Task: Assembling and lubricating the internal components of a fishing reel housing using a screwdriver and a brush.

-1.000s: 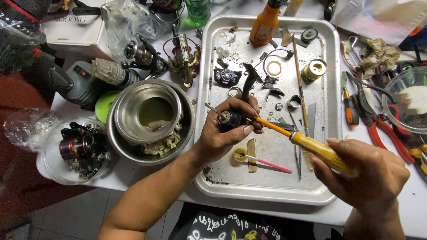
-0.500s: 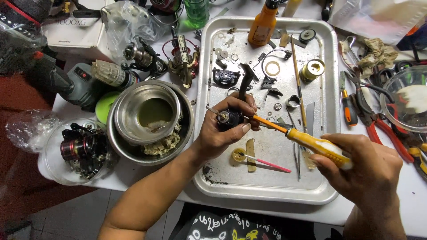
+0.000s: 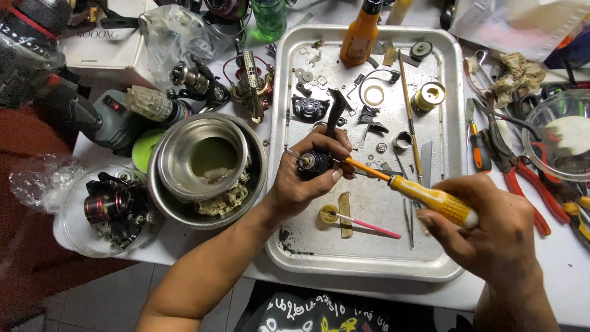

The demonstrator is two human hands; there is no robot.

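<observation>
My left hand [image 3: 304, 178] grips a small black fishing reel body [image 3: 316, 161] over a metal tray [image 3: 442, 258]. The reel's dark stem [image 3: 332, 118] sticks up past my fingers. My right hand [image 3: 491, 230] holds a yellow-handled screwdriver [image 3: 430, 198]. Its orange shaft runs up and left, and the tip meets the reel body by my left thumb. Loose reel parts lie on the tray: washers, a ring [image 3: 373, 95], a black side plate [image 3: 310, 107], a brass spool [image 3: 428, 96] and a pink-handled brush [image 3: 362, 223].
Nested steel bowls [image 3: 206, 166] stand left of the tray. Beyond them lie several reels [image 3: 196, 81], a plastic tub holding a reel [image 3: 110, 209] and a white box. An orange bottle [image 3: 359, 34] stands at the tray's far end. Red-handled pliers [image 3: 522, 178], screwdrivers and a glass bowl [image 3: 562, 141] lie at right.
Both hands stay at the same spot on the tray, with the screwdriver still against the reel. My right hand has shifted slightly on the handle.
</observation>
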